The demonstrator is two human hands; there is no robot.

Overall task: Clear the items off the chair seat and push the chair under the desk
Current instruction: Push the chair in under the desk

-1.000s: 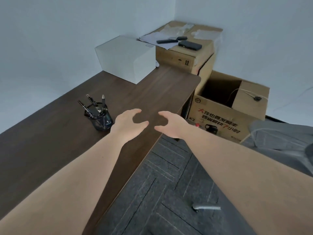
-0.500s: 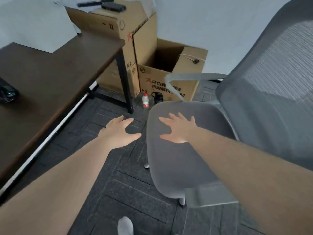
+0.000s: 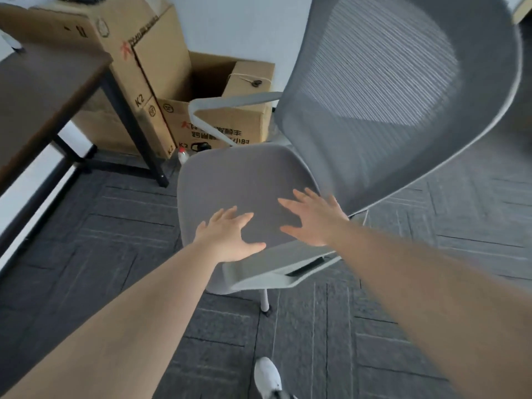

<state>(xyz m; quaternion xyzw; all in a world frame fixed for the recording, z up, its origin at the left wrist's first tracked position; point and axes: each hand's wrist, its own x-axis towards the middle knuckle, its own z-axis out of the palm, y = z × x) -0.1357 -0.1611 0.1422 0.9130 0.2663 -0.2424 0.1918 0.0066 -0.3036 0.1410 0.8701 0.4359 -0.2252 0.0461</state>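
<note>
Two bare hands reach forward over the grey chair seat (image 3: 244, 180), both spread wide with fingers splayed and nothing held. The left hand (image 3: 227, 237) lies over the near left part of the seat, its thumb pointing right; the right hand (image 3: 313, 218) is over the near right part, close to where the mesh backrest (image 3: 388, 90) rises. Whether the palms actually press on the fabric or float just above it cannot be told. The seat cushion shows bare grey fabric around the hands. The chair stands on dark carpet tiles (image 3: 86, 231), turned so its backrest is to the right and far side, with a pale armrest (image 3: 218, 100) curving up at the far left of the seat and another pale armrest (image 3: 285, 269) at the near edge, just below the hands. The desk (image 3: 37, 90), dark brown with black legs, is at the far left, well apart from the chair. Beyond the chair, against the white wall, a tall closed cardboard box (image 3: 115, 41) stands beside an open cardboard box (image 3: 224, 110) with red print. A small bottle (image 3: 182, 156) with a red cap stands on the floor at the foot of the boxes, just past the far left rim of the seat. A white shoe (image 3: 269, 375) shows at the near edge.
</note>
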